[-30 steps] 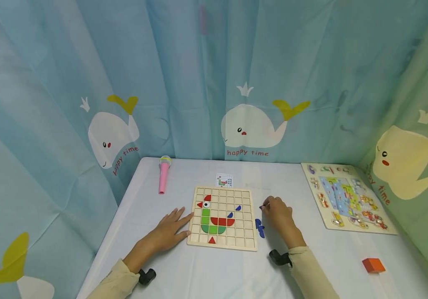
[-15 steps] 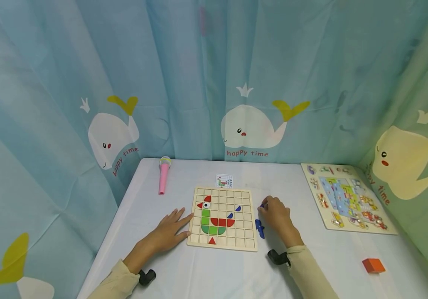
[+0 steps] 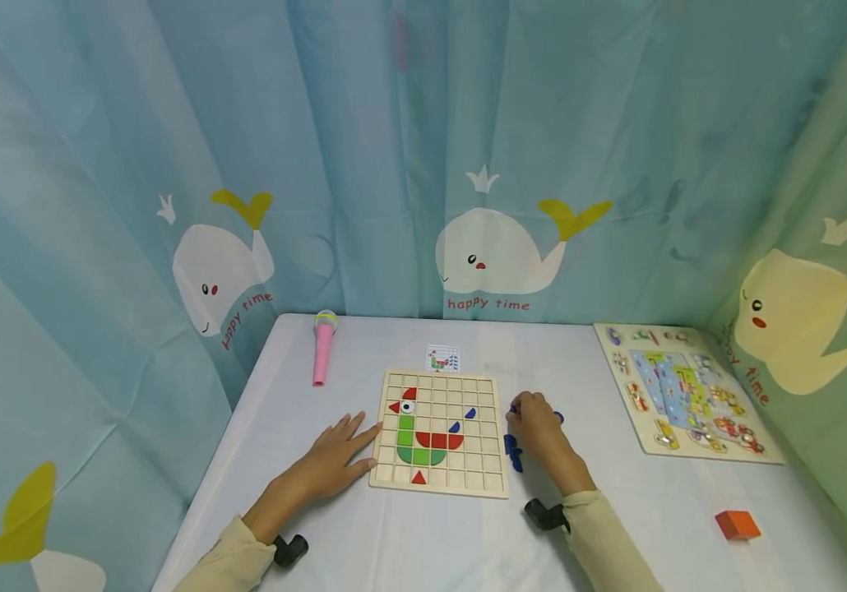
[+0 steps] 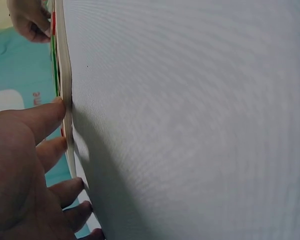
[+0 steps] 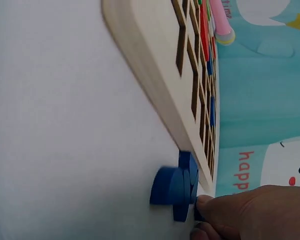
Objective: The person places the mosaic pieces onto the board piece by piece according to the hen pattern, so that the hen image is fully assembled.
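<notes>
A square wooden grid board (image 3: pixel 479 477) lies on the table, bearing a bird pattern of red, green and blue flat pieces with a white eye piece (image 3: pixel 408 406). My left hand (image 3: pixel 330 456) rests at its left edge, fingers spread, thumb and fingertips right at the rim in the left wrist view. Just beyond the right edge, my right hand (image 3: pixel 542 432) pinches a small blue puzzle piece (image 5: pixel 198 214), mostly hidden by thumb and fingers. Several loose blue pieces (image 3: pixel 514 454) lie close to that edge, overlapping. Another blue piece (image 3: pixel 559 417) shows at the right hand's far side.
Behind the board lies a small picture card (image 3: pixel 442 358) with a similar bird. A pink toy microphone (image 3: pixel 323 349) lies at the back left. A wooden picture puzzle (image 3: pixel 656 440) is at the right, with an orange block (image 3: pixel 738 524) nearer the front.
My right hand has moved slightly left, closer to the board's edge, and a blue piece now shows to its right. My left hand has stayed at the board.
</notes>
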A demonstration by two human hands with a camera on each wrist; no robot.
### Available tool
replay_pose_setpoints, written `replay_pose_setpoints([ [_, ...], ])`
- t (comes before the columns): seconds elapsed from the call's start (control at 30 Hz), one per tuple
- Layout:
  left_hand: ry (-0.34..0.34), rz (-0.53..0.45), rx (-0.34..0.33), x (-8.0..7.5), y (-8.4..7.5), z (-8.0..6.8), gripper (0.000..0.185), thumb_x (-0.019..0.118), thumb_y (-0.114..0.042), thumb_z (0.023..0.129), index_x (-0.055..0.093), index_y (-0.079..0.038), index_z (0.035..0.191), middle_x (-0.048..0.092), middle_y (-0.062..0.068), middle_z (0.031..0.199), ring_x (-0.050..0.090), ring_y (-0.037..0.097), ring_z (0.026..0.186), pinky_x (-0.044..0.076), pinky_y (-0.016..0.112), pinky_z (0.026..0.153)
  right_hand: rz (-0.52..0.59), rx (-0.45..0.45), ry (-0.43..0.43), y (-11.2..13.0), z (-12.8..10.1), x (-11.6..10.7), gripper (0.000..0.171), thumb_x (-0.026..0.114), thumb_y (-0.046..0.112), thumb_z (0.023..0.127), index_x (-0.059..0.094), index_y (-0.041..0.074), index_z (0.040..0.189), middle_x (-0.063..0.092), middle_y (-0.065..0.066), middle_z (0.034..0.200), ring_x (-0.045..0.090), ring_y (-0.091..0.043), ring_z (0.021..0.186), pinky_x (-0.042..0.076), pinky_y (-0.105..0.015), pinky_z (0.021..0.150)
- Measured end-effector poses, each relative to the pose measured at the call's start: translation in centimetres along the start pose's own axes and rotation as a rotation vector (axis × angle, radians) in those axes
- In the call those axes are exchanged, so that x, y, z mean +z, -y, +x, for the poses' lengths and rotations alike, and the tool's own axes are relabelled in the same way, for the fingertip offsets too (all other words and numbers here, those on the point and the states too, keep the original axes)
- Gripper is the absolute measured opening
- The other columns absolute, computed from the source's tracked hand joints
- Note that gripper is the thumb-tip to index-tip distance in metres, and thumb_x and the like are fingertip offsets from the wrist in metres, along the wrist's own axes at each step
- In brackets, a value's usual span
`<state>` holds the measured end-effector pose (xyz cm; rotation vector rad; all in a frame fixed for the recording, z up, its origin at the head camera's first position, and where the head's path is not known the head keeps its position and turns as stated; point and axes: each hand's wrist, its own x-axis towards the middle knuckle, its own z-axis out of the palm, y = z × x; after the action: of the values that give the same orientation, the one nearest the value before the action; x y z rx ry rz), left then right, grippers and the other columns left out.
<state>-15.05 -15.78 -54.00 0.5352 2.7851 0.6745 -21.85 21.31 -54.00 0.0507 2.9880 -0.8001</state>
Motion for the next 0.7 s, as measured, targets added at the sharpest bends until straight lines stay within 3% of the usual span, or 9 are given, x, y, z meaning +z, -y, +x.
replay_pose_setpoints([
  [0.2,-0.004,0.003,0.0,0.0,-0.1,-0.1,0.06,0.061,-0.04,0.107,0.045,-0.021,0.162,0.031,0.017,0.172,0.022,0.044,0.16,0.02,0.066,0.127,-0.034,0.0,0.007,0.6,-0.3,0.0,0.023,0.065,0.01,0.104,0.061,-0.009,0.116,0.06,-0.025,0.109,0.062,-0.034,0.095,0.053,-0.051,0.083],
  [0.4,-0.003,0.006,-0.002,0.2,0.2,-0.1,0.06,0.06,-0.041,0.107,0.044,-0.023,0.163,0.031,0.015,0.172,0.021,0.044,0.16,0.019,0.065,0.128,-0.011,-0.076,-0.001,2.2,-1.4,0.1,0.026,0.065,0.013,0.104,0.062,-0.008,0.12,0.063,-0.023,0.112,0.064,-0.037,0.102,0.046,-0.058,0.088],
  [0.7,0.008,0.011,-0.006,0.1,0.3,0.0,0.061,0.06,-0.043,0.107,0.044,-0.025,0.163,0.03,0.015,0.173,0.021,0.042,0.161,0.019,0.064,0.128,0.005,-0.154,0.023,4.3,-2.7,1.4,0.018,0.077,0.014,0.097,0.069,0.0,0.106,0.066,-0.01,0.098,0.064,-0.026,0.092,0.041,-0.049,0.081],
])
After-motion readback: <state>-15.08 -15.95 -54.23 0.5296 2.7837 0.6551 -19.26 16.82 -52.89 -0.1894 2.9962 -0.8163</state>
